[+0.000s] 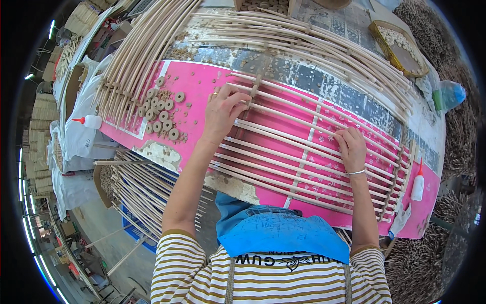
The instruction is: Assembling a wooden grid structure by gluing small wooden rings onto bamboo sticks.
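Several pale wooden rods (283,133) lie side by side across the pink tabletop. Their right ends pass through a brown wooden crossbar (391,191). Toward the far left, a second crossbar (254,92) has the farthest rods through it. My left hand (221,112) is closed, fingertips pinched at the left end of a rod against this second crossbar; the fingers partly hide the joint. Farther right, my right hand (351,148) pinches what looks like the same rod along its length, thumb and fingers together. Nearer rods rest with loose left ends below my left hand.
Wooden rings (163,116) and small chips are scattered left. Glue bottles with red tips stand left (88,121) and right (417,183). Rod bundles (136,55) lie at the back; a yellow tray (398,48) is far right. More rods (144,187) lie below the table's left edge.
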`<state>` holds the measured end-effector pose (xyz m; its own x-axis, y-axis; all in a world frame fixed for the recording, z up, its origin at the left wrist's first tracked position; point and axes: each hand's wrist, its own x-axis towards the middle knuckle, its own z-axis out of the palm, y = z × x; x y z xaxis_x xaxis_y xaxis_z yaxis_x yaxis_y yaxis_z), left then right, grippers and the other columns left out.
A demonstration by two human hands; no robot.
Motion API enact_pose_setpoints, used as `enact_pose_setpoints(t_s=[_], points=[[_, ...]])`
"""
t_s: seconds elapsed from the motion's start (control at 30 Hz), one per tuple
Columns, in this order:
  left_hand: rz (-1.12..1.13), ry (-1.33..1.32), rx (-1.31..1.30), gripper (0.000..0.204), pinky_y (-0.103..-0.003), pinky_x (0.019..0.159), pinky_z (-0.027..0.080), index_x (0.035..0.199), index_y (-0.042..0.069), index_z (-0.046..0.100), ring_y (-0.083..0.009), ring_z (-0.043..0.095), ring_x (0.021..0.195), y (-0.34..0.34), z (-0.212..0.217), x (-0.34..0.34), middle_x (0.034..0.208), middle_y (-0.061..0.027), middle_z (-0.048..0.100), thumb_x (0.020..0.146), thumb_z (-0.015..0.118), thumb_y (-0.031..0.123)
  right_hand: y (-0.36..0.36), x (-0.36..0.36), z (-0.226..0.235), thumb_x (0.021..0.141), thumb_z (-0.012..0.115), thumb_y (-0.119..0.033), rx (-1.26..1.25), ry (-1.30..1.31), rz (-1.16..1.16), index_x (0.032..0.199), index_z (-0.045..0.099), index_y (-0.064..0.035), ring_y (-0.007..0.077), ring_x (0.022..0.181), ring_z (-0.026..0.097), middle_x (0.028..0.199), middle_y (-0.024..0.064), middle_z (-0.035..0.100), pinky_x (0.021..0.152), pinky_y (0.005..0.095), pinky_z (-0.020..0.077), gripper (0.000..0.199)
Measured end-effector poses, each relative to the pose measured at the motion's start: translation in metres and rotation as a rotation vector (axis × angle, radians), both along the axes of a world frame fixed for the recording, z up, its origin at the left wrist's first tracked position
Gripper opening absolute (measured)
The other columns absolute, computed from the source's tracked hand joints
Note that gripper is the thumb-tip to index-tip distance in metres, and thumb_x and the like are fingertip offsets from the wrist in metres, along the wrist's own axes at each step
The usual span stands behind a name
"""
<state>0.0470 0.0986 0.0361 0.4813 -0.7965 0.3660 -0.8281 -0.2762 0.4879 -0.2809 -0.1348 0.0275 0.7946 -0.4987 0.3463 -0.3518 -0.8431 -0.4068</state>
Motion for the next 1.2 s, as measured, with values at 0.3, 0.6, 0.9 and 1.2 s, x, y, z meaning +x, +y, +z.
enact_pose_setpoints(t_s=[0.3, 0.6, 0.9, 1.2], points=[[0.289, -0.097, 0.058, 0.046, -0.043, 0.095, 0.051, 0.134, 0.018, 0.070, -0.0294, 0.065, 0.112, 0.035, 0.001, 0.051, 0.124, -0.0096, 0.067, 0.089, 0.078, 0.019, 0.018, -0.012, 0.030, 0.089, 0.076, -0.010, -0.035, -0.109, -0.080, 0.100, 0.075, -0.0070, 0.0299, 0.092, 0.063, 0.094, 0.0096, 0.068, 0.082, 0.0415, 0.0475, 0.011], [0.425, -0.297, 0.343, 0.041, -0.043, 0.097, 0.050, 0.131, 0.013, 0.072, -0.0319, 0.066, 0.108, 0.093, -0.019, 0.104, 0.118, -0.0088, 0.069, 0.090, 0.073, 0.012, 0.038, -0.017, 0.016, 0.089, 0.074, -0.012, 0.117, 0.019, 0.037, 0.103, 0.076, -0.0060, 0.0293, 0.095, 0.063, 0.098, 0.0090, 0.067, 0.084, 0.0411, 0.0472, 0.015], [0.312, 0.856, -0.268, 0.040, -0.026, 0.086, 0.052, 0.142, 0.005, 0.065, -0.0083, 0.065, 0.100, 0.071, -0.003, 0.034, 0.116, -0.0022, 0.073, 0.104, 0.068, 0.017, 0.031, -0.017, 0.010, 0.094, 0.068, -0.008, 0.188, 0.069, 0.047, 0.098, 0.066, -0.0030, 0.0323, 0.093, 0.061, 0.096, 0.0122, 0.063, 0.085, 0.0429, 0.0462, 0.007], [0.293, 1.106, -0.303, 0.042, -0.023, 0.085, 0.048, 0.142, 0.004, 0.063, -0.0058, 0.065, 0.098, 0.065, 0.006, 0.013, 0.110, 0.0014, 0.073, 0.106, 0.065, 0.025, 0.034, -0.019, 0.008, 0.097, 0.066, -0.008, 0.282, -0.017, 0.020, 0.100, 0.065, -0.0027, 0.0314, 0.087, 0.061, 0.091, 0.0122, 0.062, 0.080, 0.0410, 0.0465, 0.006]])
